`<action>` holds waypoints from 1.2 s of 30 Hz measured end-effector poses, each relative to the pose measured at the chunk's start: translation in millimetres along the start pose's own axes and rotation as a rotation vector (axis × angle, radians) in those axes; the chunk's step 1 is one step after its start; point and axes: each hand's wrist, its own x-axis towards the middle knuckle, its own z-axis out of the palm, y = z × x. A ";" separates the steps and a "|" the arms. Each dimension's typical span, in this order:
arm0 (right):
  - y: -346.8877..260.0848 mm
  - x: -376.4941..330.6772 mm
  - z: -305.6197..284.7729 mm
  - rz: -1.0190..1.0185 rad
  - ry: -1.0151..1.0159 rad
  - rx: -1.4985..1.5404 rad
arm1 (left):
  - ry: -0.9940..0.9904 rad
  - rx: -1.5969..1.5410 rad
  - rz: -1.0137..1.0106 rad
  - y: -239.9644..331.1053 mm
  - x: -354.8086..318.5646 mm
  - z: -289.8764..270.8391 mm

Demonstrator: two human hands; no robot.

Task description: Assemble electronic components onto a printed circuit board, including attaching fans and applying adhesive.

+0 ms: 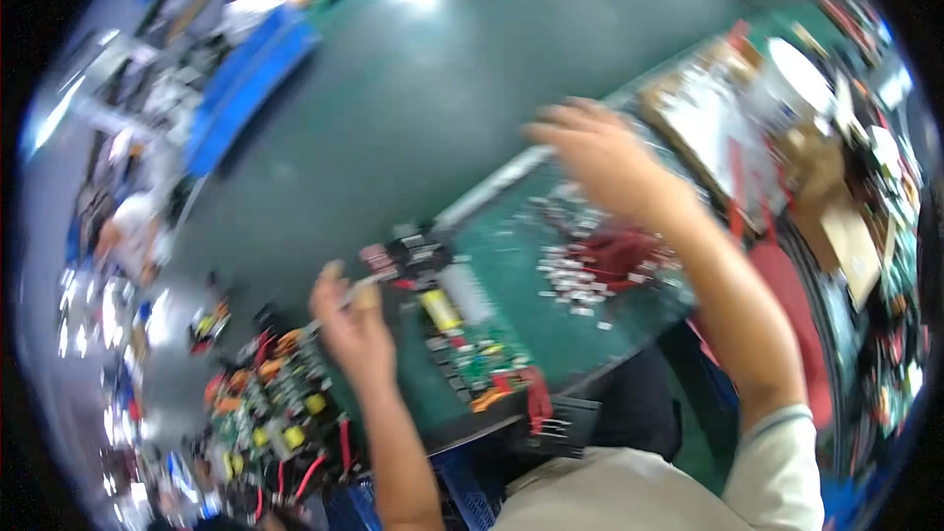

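My left hand (362,334) is over the left part of the green work table (551,344), thumb and forefinger apart. A blurred pale edge shows by its fingertips; I cannot make out what it is. Just right of this hand lies a circuit board (492,354) with a yellow block, a grey block and small parts, and black and pinkish parts at its far end. My right hand (595,152) is raised at the table's far side, fingers stretched out and smeared by motion, with nothing visible in them. Nearer me than this hand are small white pieces (570,280) beside a dark red bundle (615,256).
Left of the table is a heap of circuit boards (285,413) with coloured parts and red wires. On the right are a shallow cardboard box (678,98), a white tub (798,79), brown cardboard (846,236) and a red seat (792,324). People sit farther left, near a blue panel (246,88).
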 end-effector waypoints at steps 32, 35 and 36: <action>-144.7 -47.6 25.8 0.525 0.689 2.308 | -0.325 -1.122 -0.243 107.0 -32.4 50.8; -118.5 -53.0 31.5 0.592 0.825 2.019 | -0.124 -0.200 0.367 61.1 -9.2 40.0; -111.6 -57.6 38.2 0.646 0.775 1.921 | -0.156 0.040 0.478 60.1 -4.6 34.8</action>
